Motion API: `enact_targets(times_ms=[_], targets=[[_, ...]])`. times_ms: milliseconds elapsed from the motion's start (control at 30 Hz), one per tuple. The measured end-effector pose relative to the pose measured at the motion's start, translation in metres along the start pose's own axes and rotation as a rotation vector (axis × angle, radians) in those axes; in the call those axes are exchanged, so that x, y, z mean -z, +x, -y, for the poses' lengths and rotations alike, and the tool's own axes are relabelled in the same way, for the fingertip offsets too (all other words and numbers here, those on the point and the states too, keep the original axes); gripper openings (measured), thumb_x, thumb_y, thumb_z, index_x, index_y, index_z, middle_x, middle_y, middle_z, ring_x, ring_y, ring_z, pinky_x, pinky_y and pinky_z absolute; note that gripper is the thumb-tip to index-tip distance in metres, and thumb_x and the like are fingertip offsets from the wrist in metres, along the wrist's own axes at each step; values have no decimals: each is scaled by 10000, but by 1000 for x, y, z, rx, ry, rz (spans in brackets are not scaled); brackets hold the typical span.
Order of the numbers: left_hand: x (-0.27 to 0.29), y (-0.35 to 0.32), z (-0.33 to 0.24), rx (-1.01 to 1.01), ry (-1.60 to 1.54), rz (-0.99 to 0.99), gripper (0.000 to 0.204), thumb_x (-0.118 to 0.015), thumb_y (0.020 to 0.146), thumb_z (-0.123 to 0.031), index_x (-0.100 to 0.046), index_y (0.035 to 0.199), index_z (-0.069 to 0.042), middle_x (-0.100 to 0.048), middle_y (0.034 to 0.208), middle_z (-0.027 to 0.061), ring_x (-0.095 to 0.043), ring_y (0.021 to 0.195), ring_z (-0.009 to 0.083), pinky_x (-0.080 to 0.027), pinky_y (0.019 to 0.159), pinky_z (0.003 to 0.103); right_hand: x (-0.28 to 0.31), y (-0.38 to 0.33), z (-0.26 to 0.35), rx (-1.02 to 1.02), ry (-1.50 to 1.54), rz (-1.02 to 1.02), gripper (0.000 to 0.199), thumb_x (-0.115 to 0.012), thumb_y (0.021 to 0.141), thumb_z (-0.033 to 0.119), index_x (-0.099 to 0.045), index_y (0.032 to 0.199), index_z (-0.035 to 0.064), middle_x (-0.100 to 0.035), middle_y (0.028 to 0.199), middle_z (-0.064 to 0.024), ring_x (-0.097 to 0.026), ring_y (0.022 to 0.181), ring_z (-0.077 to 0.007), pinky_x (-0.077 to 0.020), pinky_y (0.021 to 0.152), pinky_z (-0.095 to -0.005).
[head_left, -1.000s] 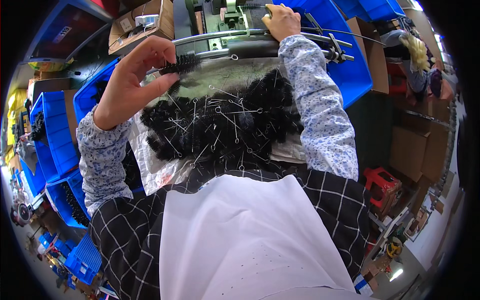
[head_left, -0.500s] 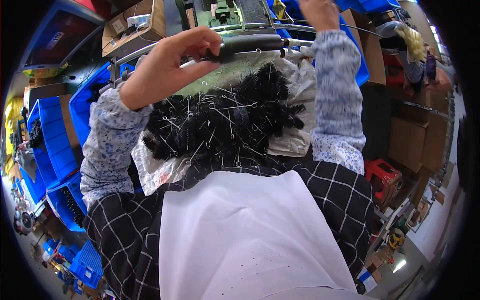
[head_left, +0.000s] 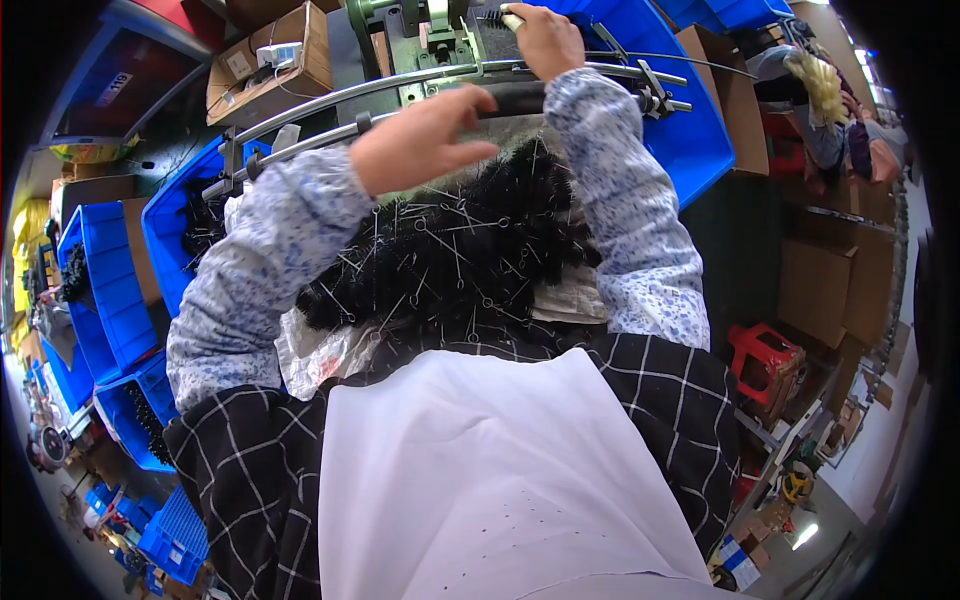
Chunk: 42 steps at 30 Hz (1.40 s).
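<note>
Brushes (head_left: 450,250), black and bristly with looped wire ends, lie heaped close to a person's body, nearer to it than the left hand (head_left: 425,140) and right hand (head_left: 550,42).

The left hand, slightly blurred, is at the heap's far edge, its grip wide, thumb and fingers apart with nothing visible between them. The right hand reaches farther off, past a curved metal rail (head_left: 345,95), its fingers curled beside a small dark brush (head_left: 490,18) near the top of the view; whether that grip holds the brush, I cannot tell. Left of the right hand stands a green machine (head_left: 440,38); to its right, a blue bin (head_left: 690,140). A crumpled whitish sheet (head_left: 310,350) shows beside the heap. Patterned sleeves (head_left: 640,200) cover both forearms.
</note>
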<state>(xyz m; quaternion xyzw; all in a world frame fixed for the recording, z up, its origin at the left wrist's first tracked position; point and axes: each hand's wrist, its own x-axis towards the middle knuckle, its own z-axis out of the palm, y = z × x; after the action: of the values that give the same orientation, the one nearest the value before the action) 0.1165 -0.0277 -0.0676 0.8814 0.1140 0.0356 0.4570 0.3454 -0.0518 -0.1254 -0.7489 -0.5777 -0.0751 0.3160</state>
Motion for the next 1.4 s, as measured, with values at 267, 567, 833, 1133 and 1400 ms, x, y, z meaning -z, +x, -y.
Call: enact_targets(times_ms=[267,567,833,1133,1400], targets=[[-11,4,2,-120,-24,298,207,-627,780,-117,-543,949,-32,-592,829,83,-578,695,214,-488,649,320,-35,12,-6,-28,-93,22,200,-567,821,246,-659,946,119,-657,827,-139,-631,795,-305,-486,717,-400],[14,-15,-26,-80,-77,169,175,-591,720,-27,-452,826,-19,-469,741,27,-448,652,97,-411,587,241,-30,18,2,71,8,14,201,-541,821,208,-673,948,126,-659,812,-140,-636,775,-302,-493,697,-400],[46,-43,-27,-147,-151,-59,289,-571,723,13,-540,1008,-23,-535,872,0,-483,743,76,-435,733,236,-10,3,-1,-20,-383,-14,334,-617,765,321,-630,1011,97,-603,946,-109,-553,914,-294,-420,795,-415],[57,-46,-26,-89,-147,-55,249,-568,740,-13,-565,988,-18,-566,893,4,-495,761,81,-437,784,247,-41,0,2,-17,-364,32,323,-621,741,308,-660,1015,143,-657,977,-78,-576,1022,-240,-406,815,-430],[61,-41,-32,-87,-170,-65,238,-568,748,-13,-558,986,-16,-556,902,5,-503,796,83,-433,805,249,-47,10,47,-13,-309,54,129,-546,759,212,-623,759,109,-637,772,-89,-599,809,-283,-430,733,-440]])
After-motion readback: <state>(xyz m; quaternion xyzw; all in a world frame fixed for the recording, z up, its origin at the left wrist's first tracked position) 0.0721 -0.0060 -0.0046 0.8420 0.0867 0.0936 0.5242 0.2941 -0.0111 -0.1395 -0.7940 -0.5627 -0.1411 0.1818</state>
